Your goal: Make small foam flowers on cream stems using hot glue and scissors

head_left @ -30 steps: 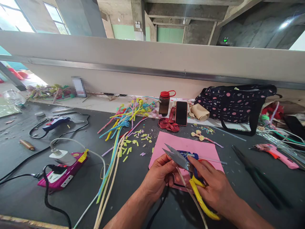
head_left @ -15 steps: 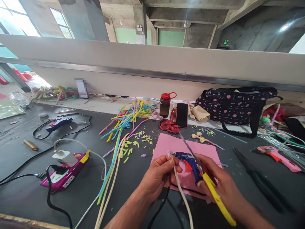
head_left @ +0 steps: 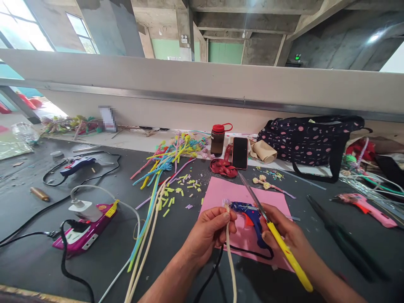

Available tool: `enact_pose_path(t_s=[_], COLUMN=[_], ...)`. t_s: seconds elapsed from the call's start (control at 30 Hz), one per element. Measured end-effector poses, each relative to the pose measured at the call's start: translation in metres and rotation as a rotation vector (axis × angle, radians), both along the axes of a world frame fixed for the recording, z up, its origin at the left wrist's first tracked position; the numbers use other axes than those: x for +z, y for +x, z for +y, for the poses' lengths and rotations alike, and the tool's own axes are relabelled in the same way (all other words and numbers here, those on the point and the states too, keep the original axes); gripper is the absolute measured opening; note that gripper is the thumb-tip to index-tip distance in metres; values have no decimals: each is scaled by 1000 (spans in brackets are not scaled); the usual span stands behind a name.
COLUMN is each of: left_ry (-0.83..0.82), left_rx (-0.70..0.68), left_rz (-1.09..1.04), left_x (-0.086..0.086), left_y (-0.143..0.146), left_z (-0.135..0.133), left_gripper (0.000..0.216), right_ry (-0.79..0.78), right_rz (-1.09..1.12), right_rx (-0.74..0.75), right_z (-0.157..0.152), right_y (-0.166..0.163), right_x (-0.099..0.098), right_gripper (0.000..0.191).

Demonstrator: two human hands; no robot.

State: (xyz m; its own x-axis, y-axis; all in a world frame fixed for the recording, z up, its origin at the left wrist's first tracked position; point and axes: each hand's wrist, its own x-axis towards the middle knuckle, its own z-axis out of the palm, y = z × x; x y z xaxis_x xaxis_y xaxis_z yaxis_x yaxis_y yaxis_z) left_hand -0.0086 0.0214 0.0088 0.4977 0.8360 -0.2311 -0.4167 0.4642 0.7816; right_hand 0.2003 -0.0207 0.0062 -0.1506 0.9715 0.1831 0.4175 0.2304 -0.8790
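My left hand (head_left: 210,229) is closed, pinching a cream cord (head_left: 231,261) near its top between thumb and fingers. A small lilac piece (head_left: 226,202) shows at that end, just above the fingertips. The cord's lower part hangs down past the bottom edge. My right hand (head_left: 288,231) is closed around a slender pointed metal tool with a yellow handle (head_left: 288,254), its tip slanting up and left. Between the hands, a blue glue gun (head_left: 248,209) with an orange trigger lies over a pink sheet (head_left: 216,191), its nozzle close to the lilac piece. The right thumb is beside the gun's grip.
A bundle of colourful cords (head_left: 179,153) lies ahead, with cut yellow-green bits (head_left: 170,201) nearby. A purple power strip (head_left: 91,235) and cables occupy the left. Black scissors-like blades (head_left: 341,235) and a pink glue gun (head_left: 369,206) lie right. A bottle (head_left: 217,141) and phone (head_left: 240,152) stand behind.
The cream cord's hanging part has swung to the left. The right hand and its yellow-handled tool have shifted slightly, and more of the glue gun's grip and cable shows.
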Motion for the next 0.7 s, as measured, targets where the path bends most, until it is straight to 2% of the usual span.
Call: enact_pose_path(t_s=[0.4, 0.6, 0.7], left_ry=[95, 230, 279], left_rx=[-11, -64, -122], left_rz=[39, 147, 185], left_x=[-1, -2, -3], left_y=[0, 0, 0], left_z=[-3, -3, -4], left_gripper=[19, 24, 25], right_ry=[-88, -240, -214], right_rz=[80, 298, 209], right_rx=[68, 44, -5], right_z=[-3, 2, 4], right_y=[-8, -8, 2], right_x=[13, 9, 12], right_gripper=[39, 43, 49])
